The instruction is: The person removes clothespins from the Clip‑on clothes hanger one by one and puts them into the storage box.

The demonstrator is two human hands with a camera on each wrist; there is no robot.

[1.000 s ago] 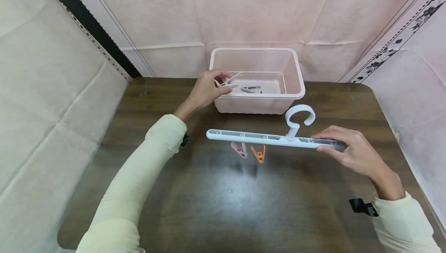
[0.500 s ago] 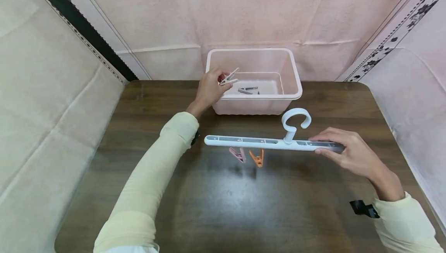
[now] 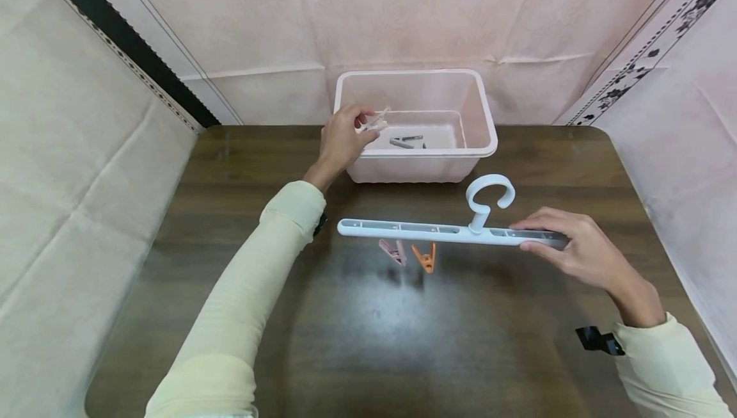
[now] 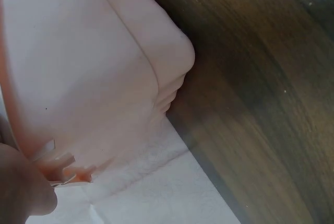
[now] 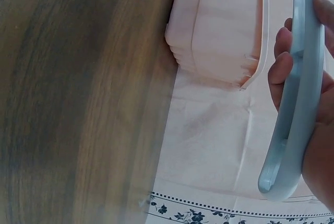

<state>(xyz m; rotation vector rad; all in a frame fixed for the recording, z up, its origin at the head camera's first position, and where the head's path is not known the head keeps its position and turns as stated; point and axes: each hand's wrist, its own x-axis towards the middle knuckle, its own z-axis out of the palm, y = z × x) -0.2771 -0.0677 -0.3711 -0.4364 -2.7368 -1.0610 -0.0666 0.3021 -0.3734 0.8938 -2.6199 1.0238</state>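
Over the left front of the pale pink plastic bin (image 3: 426, 168), my left hand (image 3: 340, 143) pinches a whitish clothespin (image 3: 377, 121), blurred in the head view. Its thumb (image 4: 23, 182) shows at the lower left of the left wrist view. My right hand (image 3: 587, 251) grips the right end of a light blue hanger bar (image 3: 403, 230), thumb on the near side and fingers on the far side. An open hook (image 3: 479, 203) rises from the bar. Beneath it hang a pinkish-purple clothespin (image 3: 393, 251) and an orange clothespin (image 3: 425, 258).
Several greyish clothespins (image 3: 407, 141) lie on the bin's floor. The bin stands at the back of a dark wooden table (image 3: 368, 354), against a pinkish cloth backdrop (image 3: 414, 15). More cloth (image 3: 69, 149) hangs along the left side.
My left hand has lifted the whitish clothespin slightly from near the bin's front rim; its shape, sharp half a second ago, is now blurred. The right hand and hanger stay nearly still.
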